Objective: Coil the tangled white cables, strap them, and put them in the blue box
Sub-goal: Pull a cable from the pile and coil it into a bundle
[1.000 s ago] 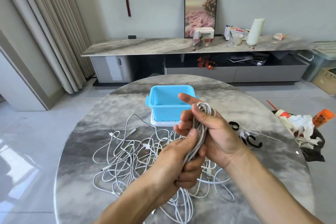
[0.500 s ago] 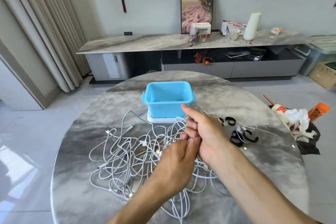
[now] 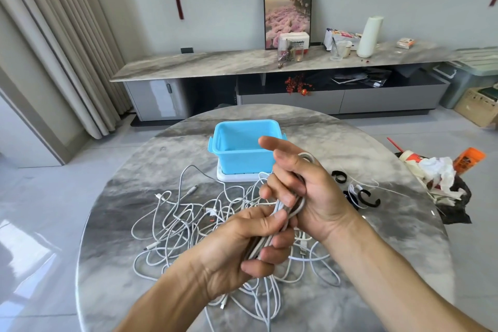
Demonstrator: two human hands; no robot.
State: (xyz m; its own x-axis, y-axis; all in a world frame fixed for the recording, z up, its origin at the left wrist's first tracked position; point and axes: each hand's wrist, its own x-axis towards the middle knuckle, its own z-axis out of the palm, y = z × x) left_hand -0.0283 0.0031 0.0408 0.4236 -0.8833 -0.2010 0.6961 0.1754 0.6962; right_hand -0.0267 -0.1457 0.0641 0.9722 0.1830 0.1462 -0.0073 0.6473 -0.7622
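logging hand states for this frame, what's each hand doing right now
Left hand: closed around the lower end of the coiled cable.
Right hand: closed around the upper end of the same coiled cable, forefinger sticking out.

Far sideboard [image 3: 215, 65]: framed flower picture [image 3: 287, 11], white cylinder [image 3: 369, 36]. Left: beige curtain [image 3: 62, 43]. Right: crumpled rubbish [image 3: 442, 180], orange bottle [image 3: 469, 159].

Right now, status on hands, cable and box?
Both hands gripping one coiled cable bundle: left hand low, right hand high. Blue box empty. Tangle on table; black straps unused.
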